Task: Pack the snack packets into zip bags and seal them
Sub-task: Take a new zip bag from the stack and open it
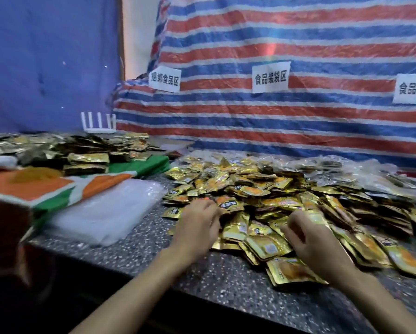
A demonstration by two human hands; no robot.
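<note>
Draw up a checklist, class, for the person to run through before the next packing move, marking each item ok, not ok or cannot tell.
1. Snack packets within reach: the pile lies under both hands. Ok.
2. Clear bags nearby: a stack lies on the counter, left of the pile. Ok.
3. A bag open and ready to fill: neither hand holds one. Not ok.
4. Left hand gripping packets: its fingers curl into the pile. Cannot tell.
5. Right hand gripping packets: its fingertips are hidden. Cannot tell.
</note>
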